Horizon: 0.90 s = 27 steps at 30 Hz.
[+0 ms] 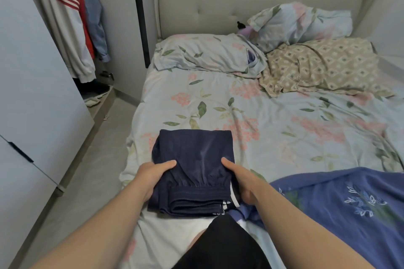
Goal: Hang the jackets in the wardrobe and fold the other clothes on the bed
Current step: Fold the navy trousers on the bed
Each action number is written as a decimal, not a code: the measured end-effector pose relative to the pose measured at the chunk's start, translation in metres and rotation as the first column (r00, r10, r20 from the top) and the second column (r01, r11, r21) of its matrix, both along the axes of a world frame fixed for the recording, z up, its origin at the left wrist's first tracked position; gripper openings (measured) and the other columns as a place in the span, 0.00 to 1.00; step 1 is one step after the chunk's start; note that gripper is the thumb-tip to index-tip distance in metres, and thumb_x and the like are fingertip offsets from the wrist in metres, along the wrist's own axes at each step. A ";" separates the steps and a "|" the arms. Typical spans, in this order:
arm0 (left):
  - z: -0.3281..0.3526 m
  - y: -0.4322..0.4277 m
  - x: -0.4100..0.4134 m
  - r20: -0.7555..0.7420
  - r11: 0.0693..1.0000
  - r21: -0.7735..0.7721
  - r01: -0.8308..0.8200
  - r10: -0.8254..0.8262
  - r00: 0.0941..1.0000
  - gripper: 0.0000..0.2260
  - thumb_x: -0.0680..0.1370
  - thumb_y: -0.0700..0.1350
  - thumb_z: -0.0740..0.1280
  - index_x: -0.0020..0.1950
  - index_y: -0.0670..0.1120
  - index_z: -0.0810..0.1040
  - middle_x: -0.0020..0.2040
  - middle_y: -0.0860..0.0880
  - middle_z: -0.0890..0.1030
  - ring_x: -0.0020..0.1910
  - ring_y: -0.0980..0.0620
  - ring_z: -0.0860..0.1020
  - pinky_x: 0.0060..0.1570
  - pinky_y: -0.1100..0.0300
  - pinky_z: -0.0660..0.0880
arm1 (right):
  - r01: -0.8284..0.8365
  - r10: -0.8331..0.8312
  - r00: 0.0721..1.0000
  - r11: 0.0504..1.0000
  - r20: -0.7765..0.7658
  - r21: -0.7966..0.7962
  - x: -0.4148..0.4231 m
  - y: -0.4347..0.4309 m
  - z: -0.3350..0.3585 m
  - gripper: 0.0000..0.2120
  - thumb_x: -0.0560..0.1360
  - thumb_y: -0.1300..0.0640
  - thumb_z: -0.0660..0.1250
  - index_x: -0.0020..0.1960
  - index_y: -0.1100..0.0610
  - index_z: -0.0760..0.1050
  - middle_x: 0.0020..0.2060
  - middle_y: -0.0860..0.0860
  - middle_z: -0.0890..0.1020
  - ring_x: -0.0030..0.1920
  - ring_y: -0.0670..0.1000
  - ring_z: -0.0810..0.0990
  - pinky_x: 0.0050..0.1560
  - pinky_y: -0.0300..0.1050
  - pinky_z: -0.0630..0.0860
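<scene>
Folded navy trousers (196, 155) with a white side stripe lie on the near left of the bed (273, 120). My left hand (153, 173) grips their left edge, thumb on top. My right hand (240, 181) grips the right edge the same way. A blue embroidered garment (349, 207) lies spread to the right of the trousers. A black garment (223, 244) and a white one (175, 231) lie at the bed's near edge. In the open wardrobe, a white jacket with red stripes (65, 24), a red one and a blue one (96, 19) hang.
Two floral pillows (207, 54) and a beige patterned one (323, 65) sit at the padded headboard. The white wardrobe door (32, 72) stands on the left. A narrow strip of floor (87, 170) runs between wardrobe and bed.
</scene>
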<state>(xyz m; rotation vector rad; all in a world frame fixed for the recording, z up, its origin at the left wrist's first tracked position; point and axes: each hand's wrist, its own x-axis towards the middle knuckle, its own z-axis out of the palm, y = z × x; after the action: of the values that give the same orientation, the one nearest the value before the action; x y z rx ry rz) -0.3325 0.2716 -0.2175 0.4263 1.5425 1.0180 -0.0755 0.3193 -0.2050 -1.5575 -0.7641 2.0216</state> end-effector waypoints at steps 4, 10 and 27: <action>-0.006 0.013 -0.001 0.059 0.998 0.063 -0.019 0.015 0.998 0.20 0.69 0.40 0.78 0.59 0.41 0.79 0.48 0.40 0.85 0.45 0.40 0.85 0.44 0.46 0.82 | 0.048 -0.067 0.989 0.989 0.131 0.139 -0.014 0.014 -0.008 0.17 0.70 0.57 0.78 0.55 0.63 0.81 0.44 0.58 0.87 0.43 0.59 0.87 0.42 0.50 0.83; -0.032 0.014 -0.009 0.076 0.994 0.086 -0.072 0.066 0.995 0.15 0.71 0.35 0.76 0.56 0.42 0.78 0.43 0.42 0.86 0.42 0.41 0.85 0.41 0.47 0.82 | 0.071 -0.096 0.985 0.983 0.144 0.169 -0.007 0.019 -0.032 0.12 0.70 0.60 0.77 0.52 0.59 0.81 0.43 0.58 0.87 0.43 0.60 0.86 0.46 0.55 0.84; -0.038 0.010 -0.012 0.160 0.987 0.140 -0.085 0.063 0.985 0.15 0.71 0.39 0.77 0.55 0.43 0.79 0.46 0.42 0.86 0.44 0.43 0.85 0.40 0.49 0.82 | 0.066 -0.102 0.981 0.975 0.167 0.213 -0.005 0.016 -0.034 0.17 0.69 0.56 0.78 0.56 0.58 0.81 0.46 0.56 0.87 0.46 0.59 0.86 0.52 0.57 0.82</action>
<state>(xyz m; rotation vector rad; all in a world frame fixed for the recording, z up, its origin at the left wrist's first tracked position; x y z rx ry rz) -0.3442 0.2815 -0.2550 0.3838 1.3584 1.1992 -0.0807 0.3354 -0.2386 -1.6323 -0.9271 1.7004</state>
